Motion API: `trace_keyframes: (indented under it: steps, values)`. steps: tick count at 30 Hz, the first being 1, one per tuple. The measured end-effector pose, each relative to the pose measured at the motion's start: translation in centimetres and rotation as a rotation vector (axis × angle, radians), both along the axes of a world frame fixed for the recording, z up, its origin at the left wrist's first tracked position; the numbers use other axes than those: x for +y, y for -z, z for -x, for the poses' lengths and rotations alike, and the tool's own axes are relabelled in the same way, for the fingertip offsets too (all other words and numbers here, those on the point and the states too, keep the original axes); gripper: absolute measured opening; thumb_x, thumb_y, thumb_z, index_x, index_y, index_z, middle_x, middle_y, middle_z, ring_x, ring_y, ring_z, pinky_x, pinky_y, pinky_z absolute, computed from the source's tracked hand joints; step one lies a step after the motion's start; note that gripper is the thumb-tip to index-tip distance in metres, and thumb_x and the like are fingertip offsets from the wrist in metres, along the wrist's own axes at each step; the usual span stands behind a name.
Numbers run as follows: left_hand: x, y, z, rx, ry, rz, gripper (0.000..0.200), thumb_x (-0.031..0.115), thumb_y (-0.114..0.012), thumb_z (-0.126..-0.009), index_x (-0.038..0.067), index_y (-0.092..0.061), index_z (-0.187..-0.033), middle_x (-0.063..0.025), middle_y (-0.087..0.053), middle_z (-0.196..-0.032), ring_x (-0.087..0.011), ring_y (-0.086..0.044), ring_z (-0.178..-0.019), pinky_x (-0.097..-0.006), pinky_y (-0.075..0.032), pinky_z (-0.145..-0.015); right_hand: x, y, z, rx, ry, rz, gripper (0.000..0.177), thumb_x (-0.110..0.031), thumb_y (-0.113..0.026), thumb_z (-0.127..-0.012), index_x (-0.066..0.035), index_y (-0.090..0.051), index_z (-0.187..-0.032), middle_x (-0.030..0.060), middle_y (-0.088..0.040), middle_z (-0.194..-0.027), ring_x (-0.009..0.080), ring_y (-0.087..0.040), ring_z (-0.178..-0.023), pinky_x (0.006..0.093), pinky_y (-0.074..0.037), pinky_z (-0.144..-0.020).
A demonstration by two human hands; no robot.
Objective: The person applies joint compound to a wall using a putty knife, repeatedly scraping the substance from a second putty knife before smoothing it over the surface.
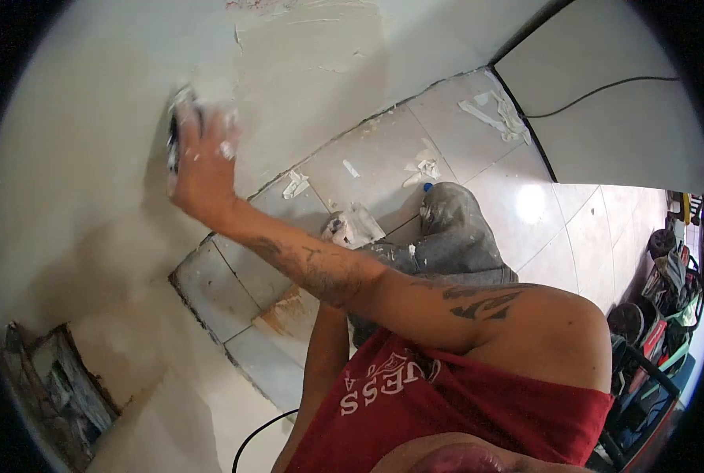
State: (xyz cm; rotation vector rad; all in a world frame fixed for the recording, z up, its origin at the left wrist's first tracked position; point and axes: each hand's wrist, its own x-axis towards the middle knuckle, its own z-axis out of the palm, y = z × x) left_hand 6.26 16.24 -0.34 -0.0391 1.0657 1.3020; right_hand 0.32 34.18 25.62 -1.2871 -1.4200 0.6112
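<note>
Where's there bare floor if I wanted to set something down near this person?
Nearly bare floor tiles lie between the grey-trousered knee, the pale panel and the piled gear at the picture's right edge. It's crowded along the foot of the wall, where torn scraps lie; the right hand takes up a spot on the wall itself.

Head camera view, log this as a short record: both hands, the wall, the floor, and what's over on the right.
Right hand: smeared with white, gripping a blurred dark-and-white object at the wall
Left hand: cannot be made out clearly
Wall: pale, patchy coating with some raised ridges
Floor: tiled, pale scraps scattered on it
Right of view: grey panel with a dark cable across it; jumbled items lower down
</note>
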Motion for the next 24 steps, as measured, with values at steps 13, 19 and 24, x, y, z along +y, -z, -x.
trace_keyframes:
  steps: [13,19,24]
  values:
    - [6.4,-11.2,1.0,0.125,-0.175,-0.306,0.023,0.002,-0.053,-0.078,-0.001,-0.051,-0.101,-0.0085,-0.057,-0.092,-0.0176,-0.057,-0.08,-0.0293,-0.047,-0.069,-3.7,9.1,-23.2,0.807,-0.432,0.502,0.054,0.005,-0.055,-0.069,-0.001,-0.042,-0.12,0.0098,-0.055,-0.1,0.0171,-0.056,-0.085,0.0287,-0.046,-0.074]
    - [8.6,-12.1,-1.7,0.166,-0.155,-0.34,0.03,0.006,-0.054,-0.078,0.0,-0.05,-0.107,-0.0113,-0.056,-0.102,-0.0222,-0.055,-0.092,-0.036,-0.045,-0.082,-5.1,11.2,-23.4,0.109,-0.658,0.107,0.058,0.011,-0.052,-0.063,-0.007,-0.045,-0.117,0.0138,-0.046,-0.113,0.0308,-0.044,-0.108,0.0343,-0.037,-0.089]
    - [9.8,-12.6,-1.5,0.05,-0.157,-0.35,0.029,0.001,-0.052,-0.077,-0.002,-0.049,-0.105,-0.0096,-0.056,-0.096,-0.0207,-0.056,-0.088,-0.0336,-0.046,-0.077,-4.4,12.9,-25.2,-0.328,-0.738,0.122,0.061,0.014,-0.043,-0.064,-0.014,-0.046,-0.118,0.0175,-0.041,-0.118,0.0363,-0.04,-0.111,0.0354,-0.035,-0.093]
